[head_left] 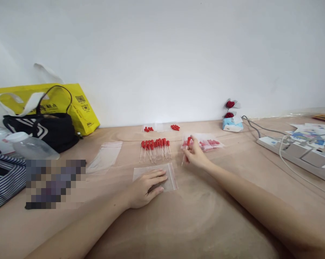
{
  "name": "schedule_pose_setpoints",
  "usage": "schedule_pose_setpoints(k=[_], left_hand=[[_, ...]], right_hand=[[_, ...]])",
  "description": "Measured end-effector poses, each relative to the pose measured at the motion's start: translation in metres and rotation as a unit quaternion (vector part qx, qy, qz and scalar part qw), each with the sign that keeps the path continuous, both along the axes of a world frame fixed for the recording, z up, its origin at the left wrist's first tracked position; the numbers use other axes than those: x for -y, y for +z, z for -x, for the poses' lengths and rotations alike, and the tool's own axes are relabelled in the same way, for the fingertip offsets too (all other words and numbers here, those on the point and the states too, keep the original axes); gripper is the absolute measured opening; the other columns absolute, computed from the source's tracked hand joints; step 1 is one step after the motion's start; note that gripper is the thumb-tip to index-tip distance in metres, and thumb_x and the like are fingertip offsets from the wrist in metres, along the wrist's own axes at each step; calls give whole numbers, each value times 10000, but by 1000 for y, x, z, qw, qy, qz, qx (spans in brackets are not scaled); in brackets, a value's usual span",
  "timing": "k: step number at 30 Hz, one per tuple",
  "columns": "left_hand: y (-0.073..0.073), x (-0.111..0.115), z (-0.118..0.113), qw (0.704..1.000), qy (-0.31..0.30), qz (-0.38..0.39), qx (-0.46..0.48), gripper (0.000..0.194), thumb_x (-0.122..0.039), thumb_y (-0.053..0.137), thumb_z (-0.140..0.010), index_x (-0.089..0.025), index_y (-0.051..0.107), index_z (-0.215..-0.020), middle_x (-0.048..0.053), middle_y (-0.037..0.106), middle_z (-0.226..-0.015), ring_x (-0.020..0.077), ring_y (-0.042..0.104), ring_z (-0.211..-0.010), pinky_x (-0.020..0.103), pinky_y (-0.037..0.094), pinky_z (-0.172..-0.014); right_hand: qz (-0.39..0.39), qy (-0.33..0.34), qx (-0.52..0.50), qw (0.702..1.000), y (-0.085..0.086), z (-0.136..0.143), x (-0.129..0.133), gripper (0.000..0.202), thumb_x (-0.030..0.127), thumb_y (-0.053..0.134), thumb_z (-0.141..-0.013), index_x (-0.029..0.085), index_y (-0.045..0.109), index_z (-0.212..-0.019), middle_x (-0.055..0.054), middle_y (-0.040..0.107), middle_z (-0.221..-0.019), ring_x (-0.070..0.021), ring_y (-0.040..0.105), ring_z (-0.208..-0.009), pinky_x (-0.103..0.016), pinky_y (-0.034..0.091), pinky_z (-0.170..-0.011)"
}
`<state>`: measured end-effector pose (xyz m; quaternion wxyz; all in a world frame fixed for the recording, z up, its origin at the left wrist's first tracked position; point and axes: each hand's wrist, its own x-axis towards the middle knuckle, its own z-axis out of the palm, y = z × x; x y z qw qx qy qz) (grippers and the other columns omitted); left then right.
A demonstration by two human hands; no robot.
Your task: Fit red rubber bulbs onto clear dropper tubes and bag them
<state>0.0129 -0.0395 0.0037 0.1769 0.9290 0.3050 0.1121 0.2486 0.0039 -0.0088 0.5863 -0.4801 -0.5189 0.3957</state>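
Observation:
My left hand [148, 187] lies flat with its fingers stretched over a clear zip bag [170, 180] on the table. In my right hand [197, 155] is a dropper [188, 141] with a red bulb, pinched upright, its thin clear tube pointing down. Just behind that hand lies a clear bag of red bulbs [213, 142], partly hidden by the fingers. Similar droppers [155, 144] lie side by side beyond my left hand, red bulbs toward the wall.
Near the wall are two small groups of red bulbs [148, 129] on clear plastic. More clear bags [107, 154] lie at left. A yellow bag [84, 111], black bag [58, 131] and plastic bottle [34, 147] stand far left; a tissue pack [232, 124] and power strip [302, 158] at right.

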Motion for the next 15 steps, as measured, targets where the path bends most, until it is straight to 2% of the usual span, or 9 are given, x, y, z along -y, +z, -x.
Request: schedule_pose_setpoints(k=[2,5,10,15], left_hand=[[1,0,-5,1000,4,3,-3,365,-285,423,-851,-218,480,-1205,61,419,-1313,201,361,-1223,409,334,-994],[1,1,-13,1000,5,3,4,362,-285,427,-846,-210,490,-1195,63,426,-1308,200,368,-1219,403,335,-996],[-2,0,-19,1000,0,1,17,363,-284,427,-846,-194,497,-1190,74,433,-1302,195,374,-1215,393,332,-1000],[-3,0,-17,1000,0,-3,16,361,-288,425,-848,-195,496,-1190,73,441,-1296,190,374,-1215,395,329,-1001]], right_hand=[[20,-14,-31,999,-3,-6,15,670,252,548,-640,179,202,-1209,119,445,-500,-105,477,-370,-206,405,-364],[21,-53,-50,997,-10,-10,28,598,297,570,-634,201,224,-1113,124,453,-520,-103,499,-392,-215,442,-384],[12,-53,-73,996,-20,-5,27,535,339,587,-644,223,231,-1025,109,492,-560,-97,516,-424,-214,456,-403],[2,-38,-74,997,-21,-2,26,501,339,593,-650,230,247,-997,98,501,-586,-93,519,-448,-211,457,-413]])
